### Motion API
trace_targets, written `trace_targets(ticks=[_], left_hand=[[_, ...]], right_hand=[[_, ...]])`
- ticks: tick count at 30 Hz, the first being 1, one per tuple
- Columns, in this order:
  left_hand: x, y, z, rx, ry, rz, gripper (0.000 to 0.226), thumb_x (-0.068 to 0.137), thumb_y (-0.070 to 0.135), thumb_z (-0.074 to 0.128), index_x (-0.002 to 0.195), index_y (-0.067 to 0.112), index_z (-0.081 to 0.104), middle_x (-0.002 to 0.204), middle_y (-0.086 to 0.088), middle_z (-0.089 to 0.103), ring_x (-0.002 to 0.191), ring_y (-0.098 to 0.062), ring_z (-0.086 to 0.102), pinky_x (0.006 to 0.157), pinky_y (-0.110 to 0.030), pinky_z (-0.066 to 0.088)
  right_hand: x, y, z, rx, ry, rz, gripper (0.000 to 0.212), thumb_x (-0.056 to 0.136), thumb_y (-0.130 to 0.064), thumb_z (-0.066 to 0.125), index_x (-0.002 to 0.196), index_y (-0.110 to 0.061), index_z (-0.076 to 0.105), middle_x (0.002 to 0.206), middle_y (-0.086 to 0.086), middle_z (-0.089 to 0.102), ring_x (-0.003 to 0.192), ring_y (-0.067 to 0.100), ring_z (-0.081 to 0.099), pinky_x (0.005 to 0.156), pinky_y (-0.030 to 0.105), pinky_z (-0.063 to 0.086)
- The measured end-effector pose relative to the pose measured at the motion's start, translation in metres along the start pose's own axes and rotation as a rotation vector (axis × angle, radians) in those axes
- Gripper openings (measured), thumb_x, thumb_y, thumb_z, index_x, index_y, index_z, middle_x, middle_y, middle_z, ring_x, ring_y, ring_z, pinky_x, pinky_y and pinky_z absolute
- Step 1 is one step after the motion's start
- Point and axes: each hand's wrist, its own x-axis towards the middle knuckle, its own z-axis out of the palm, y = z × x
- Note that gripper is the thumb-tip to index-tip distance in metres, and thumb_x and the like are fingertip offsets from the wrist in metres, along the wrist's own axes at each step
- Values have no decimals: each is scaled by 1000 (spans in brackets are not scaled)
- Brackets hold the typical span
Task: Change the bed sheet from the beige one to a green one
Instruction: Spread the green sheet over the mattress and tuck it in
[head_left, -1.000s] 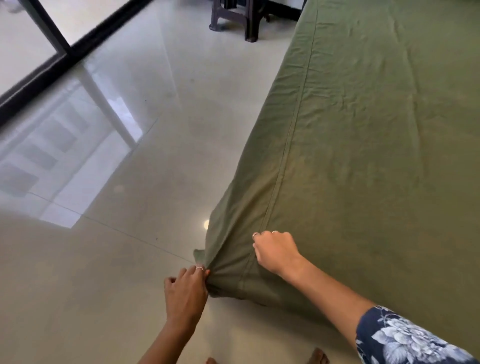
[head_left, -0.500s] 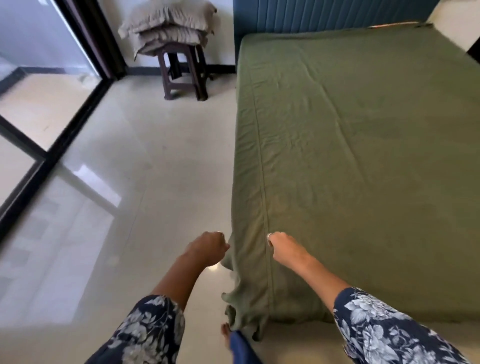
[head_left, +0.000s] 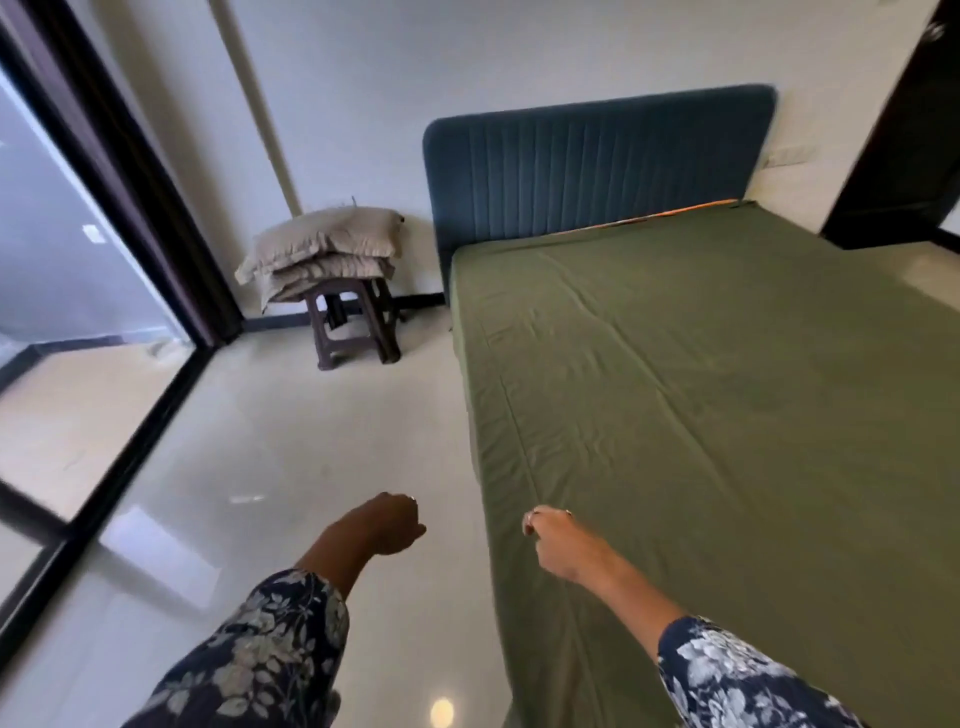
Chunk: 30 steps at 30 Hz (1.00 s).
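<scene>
Green sheet covers the bed; my right hand rests curled at its near edge, my left hand curled, holding nothing. Next I'd smooth remaining creases toward the headboard.

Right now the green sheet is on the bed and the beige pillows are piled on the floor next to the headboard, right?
Not quite. The head view shows the beige pillows piled on a dark stool, not the floor. The green sheet does cover the bed, next to the blue headboard.
</scene>
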Motion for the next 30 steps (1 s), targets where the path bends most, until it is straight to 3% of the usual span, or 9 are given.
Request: trace_targets(ticks=[6,10,15,22,27,30], left_hand=[[116,-46,-79,10,99,136,26,99,38,42,109,19,58,125,-6,58,118,-22,50,95,-28,40],[189,-95,-133,-56,133,197,18,98,33,45,104,21,57,120,-2,61,115,-18,53,94,-27,43],[283,-152,-201,-79,181,182,33,98,36,45,126,17,50,129,-2,54,121,-19,48,100,-31,40],[425,-172,-281,-68,132,221,39,97,37,46,131,17,47,132,-4,54,124,-21,47,100,-30,39],[528,-170,-344,-55,113,230,40,96,38,47,131,17,49,131,-5,55,123,-22,48,102,-33,39],[581,-175,-384,-27,116,218,40,96,37,47,130,17,50,131,-5,54,123,-23,47,103,-35,38]], right_hand=[[132,-4,-70,-104,53,59,36,81,0,40,107,-10,63,117,10,59,108,32,57,92,35,46],[220,-8,-110,-49,69,169,32,81,-2,42,101,-11,66,114,11,63,105,32,60,88,34,48],[316,-15,-151,5,81,197,32,84,-6,37,96,-15,66,112,7,64,105,27,59,89,36,49],[441,12,-200,46,71,248,31,91,-8,36,101,-14,64,111,4,61,109,24,56,93,38,47],[536,64,-257,41,44,298,27,90,-7,36,87,-20,59,105,5,63,97,22,61,86,34,49],[597,88,-303,18,71,314,30,87,-6,35,89,-17,64,105,8,68,94,24,62,82,33,49]])
